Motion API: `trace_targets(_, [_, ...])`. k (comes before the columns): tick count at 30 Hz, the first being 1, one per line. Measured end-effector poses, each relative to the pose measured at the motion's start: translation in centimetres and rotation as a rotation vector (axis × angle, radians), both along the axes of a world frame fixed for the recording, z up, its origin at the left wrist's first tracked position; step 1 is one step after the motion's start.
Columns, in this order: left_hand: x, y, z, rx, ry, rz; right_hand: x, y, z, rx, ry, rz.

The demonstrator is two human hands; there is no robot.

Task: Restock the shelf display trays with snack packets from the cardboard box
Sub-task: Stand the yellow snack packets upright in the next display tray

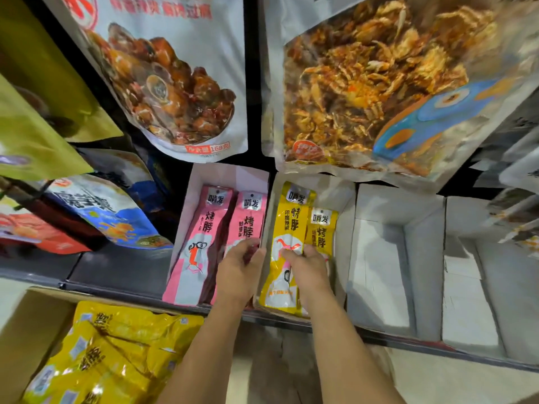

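I'm seating stock in the trays [346, 217] above the box [32, 319], left hand [239, 271] gripping pink packets [201, 228], right hand [307, 268] pinching yellow packets [291, 220], judging another box grab is coming next.

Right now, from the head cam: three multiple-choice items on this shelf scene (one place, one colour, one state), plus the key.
1. Where is the cardboard box relative to the shelf trays?
A. below and left
B. above
C. far right

2. What colour are the tray packets under the right hand?
A. pink
B. green
C. yellow

3. What state is the cardboard box in?
A. taped shut
B. open, with boxed yellow packs inside
C. open, holding only pink packs

Key:
1 A: the box sits at lower left, below the shelf edge.
2 C: the right hand's fingers lie on yellow packets.
3 B: the top is open and yellow packs show.
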State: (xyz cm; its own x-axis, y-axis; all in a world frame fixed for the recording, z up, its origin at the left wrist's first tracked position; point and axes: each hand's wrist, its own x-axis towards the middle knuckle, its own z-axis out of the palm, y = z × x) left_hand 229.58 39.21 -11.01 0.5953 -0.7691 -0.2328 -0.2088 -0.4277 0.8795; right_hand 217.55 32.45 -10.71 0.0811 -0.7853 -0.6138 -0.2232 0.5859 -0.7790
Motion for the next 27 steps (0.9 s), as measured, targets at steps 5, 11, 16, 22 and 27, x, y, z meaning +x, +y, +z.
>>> trace_targets(5, [0.3, -0.2, -0.9, 0.005, 0.086, 0.022, 1.5, 0.5, -1.3, -0.028, 0.173, 0.042])
trace_targets(11, [0.1, -0.2, 0.4, 0.021, 0.113, -0.002, 2.7, 0.6, -1.3, -0.105, 0.532, 0.269])
trace_targets(16, [0.6, 0.1, 1.9, 0.095, 0.100, -0.172, 2.6, 0.9, 0.2, -0.157, 0.568, 0.341])
trace_targets(22, [1.2, 2.1, 3.4, 0.175, 0.137, -0.170, 1.6, 2.0, 3.1, -0.240, 0.590, 0.425])
trace_targets(27, [2.6, 4.9, 5.6, 0.229, -0.124, -0.219, 1.3, 3.1, 6.3, -0.392, 0.653, 0.562])
